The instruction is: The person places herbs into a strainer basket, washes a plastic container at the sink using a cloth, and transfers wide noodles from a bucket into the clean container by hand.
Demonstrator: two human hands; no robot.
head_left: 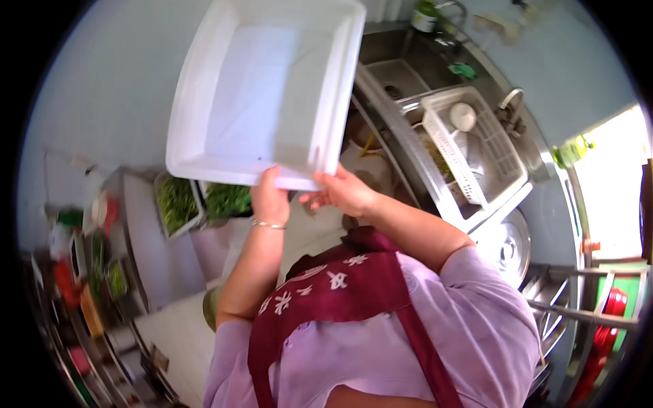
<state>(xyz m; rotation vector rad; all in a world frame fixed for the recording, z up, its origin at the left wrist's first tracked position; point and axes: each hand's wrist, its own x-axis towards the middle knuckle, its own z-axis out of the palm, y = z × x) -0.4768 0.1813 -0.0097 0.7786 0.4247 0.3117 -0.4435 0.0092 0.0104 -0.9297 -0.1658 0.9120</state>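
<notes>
A large white plastic tub [255, 102], with its inside facing me, is held up in front of me. My left hand [269, 196] grips the near rim, its thumb over the edge and its other fingers hidden behind the wall. Close to the tub's right corner, my right hand [345, 192] has its thumb on the rim, with fingers partly curled below it. A small dark speck lies inside near the lower wall. The tub looks otherwise bare.
To the right is a steel sink [394, 75] with a white dish rack [500, 136] holding a white bowl [462, 117]. Green vegetables [178, 204] fill containers on the left, beside a grey surface [160, 251]. Crowded shelves [95, 367] stand at lower left.
</notes>
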